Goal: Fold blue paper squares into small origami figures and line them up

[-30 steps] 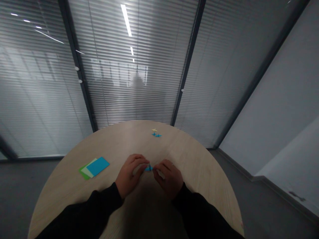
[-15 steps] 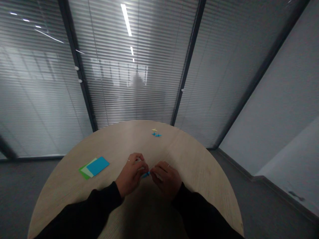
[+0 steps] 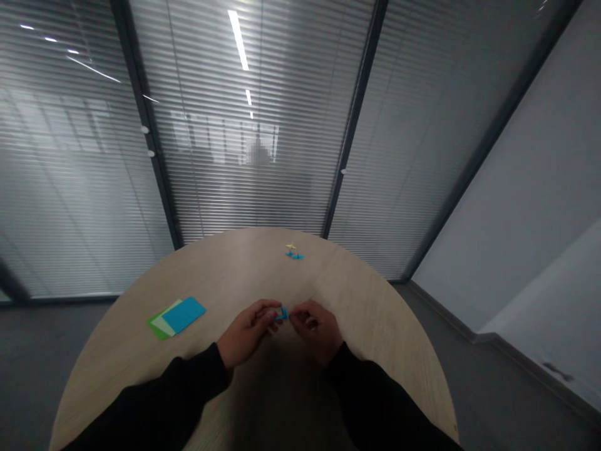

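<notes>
Between my left hand (image 3: pixel 246 332) and my right hand (image 3: pixel 317 331), a small folded piece of blue paper (image 3: pixel 282 314) is pinched by the fingertips of both hands. Its fine shape is partly hidden by my fingers. To the left of my left hand lies a stack of paper sheets (image 3: pixel 177 317), a blue sheet on top of pale and green ones. Farther off, near the far rim of the table, stand small blue paper folds (image 3: pixel 294 255) and a small pale yellow fold (image 3: pixel 291 246), apart from both hands.
The round light wood table (image 3: pixel 370 307) ends in a curved rim on all sides in view. Beyond it stand glass partitions with slatted blinds (image 3: pixel 244 156) in dark frames. A pale wall (image 3: pixel 521 207) runs along the right, above a grey floor (image 3: pixel 47 351).
My hands have turned flatter and drawn slightly apart at the wrists. The blue paper now shows more clearly, slightly higher between my fingertips.
</notes>
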Action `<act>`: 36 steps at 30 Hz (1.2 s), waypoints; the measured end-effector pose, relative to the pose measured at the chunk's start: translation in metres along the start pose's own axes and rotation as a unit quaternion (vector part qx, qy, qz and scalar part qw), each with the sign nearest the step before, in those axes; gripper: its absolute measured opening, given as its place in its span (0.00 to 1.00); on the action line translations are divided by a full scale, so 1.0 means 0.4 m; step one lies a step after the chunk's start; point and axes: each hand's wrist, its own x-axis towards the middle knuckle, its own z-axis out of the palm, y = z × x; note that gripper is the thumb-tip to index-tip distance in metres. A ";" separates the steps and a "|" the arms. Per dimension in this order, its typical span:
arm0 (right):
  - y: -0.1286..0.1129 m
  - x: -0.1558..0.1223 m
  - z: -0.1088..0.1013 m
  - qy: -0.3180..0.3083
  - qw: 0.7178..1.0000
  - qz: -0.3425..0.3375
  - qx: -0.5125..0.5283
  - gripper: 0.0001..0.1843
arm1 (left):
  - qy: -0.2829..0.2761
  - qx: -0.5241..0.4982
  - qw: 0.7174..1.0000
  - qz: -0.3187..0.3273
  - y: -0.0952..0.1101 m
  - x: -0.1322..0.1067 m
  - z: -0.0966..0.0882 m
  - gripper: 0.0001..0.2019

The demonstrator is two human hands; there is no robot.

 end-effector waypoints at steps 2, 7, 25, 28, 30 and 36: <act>0.001 0.002 0.002 -0.005 0.999 0.022 0.033 0.04 | 0.000 -0.023 1.000 -0.014 0.000 0.001 0.004 0.19; 0.000 0.000 0.017 -0.025 0.997 0.043 0.054 0.04 | 0.017 -0.023 0.999 -0.026 0.012 0.002 0.009 0.16; 0.001 -0.001 0.016 -0.025 0.996 0.062 0.059 0.07 | 0.061 0.099 0.993 -0.026 0.019 -0.004 0.018 0.14; 0.001 -0.001 0.017 -0.028 0.991 0.092 0.089 0.08 | 0.055 0.069 0.995 -0.035 0.013 -0.003 0.015 0.14; 0.001 -0.001 0.017 -0.031 0.990 0.098 0.096 0.08 | 0.054 0.067 0.996 -0.038 0.012 -0.003 0.015 0.14; -0.004 -0.002 0.017 -0.052 0.990 0.092 0.091 0.09 | 0.055 0.065 0.996 -0.024 0.017 -0.003 0.017 0.13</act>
